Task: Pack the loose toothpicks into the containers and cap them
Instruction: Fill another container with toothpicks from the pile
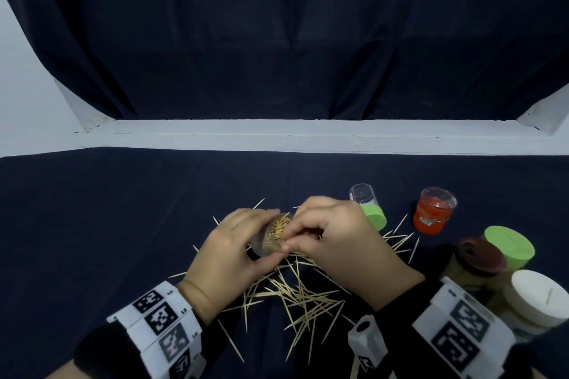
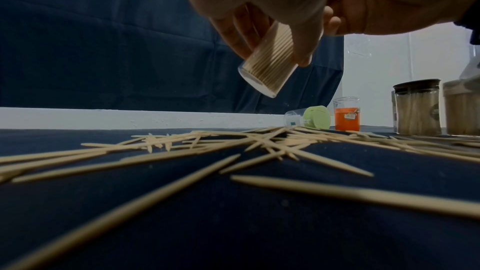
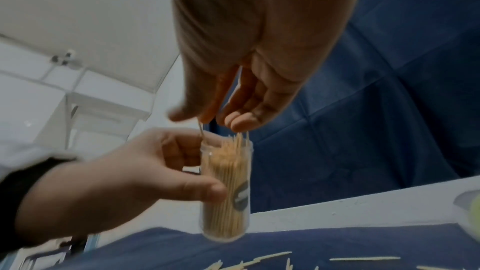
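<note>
Left hand [image 1: 228, 252] fingers wrapped round a clear toothpick tube [image 3: 226, 188], right hand [image 1: 335, 237] pinching one toothpick [image 3: 200, 130] at its mouth, loose toothpicks [image 1: 301, 295] scattered below the tube

Your left hand [image 1: 229, 251] is raised off the table near the middle of the scene, its fingers and thumb curled round a clear tube [image 3: 226, 190] that tilts with its open end toward the right hand. Your right hand [image 1: 335, 235] sits just beside it on the right, knuckles up, thumb and forefinger pinching a single toothpick [image 3: 201, 130] whose tip is at the tube's mouth, the other fingers loosely bent. Both wrists carry white marker bands over dark sleeves, forearms angled inward from the near corners.
</note>
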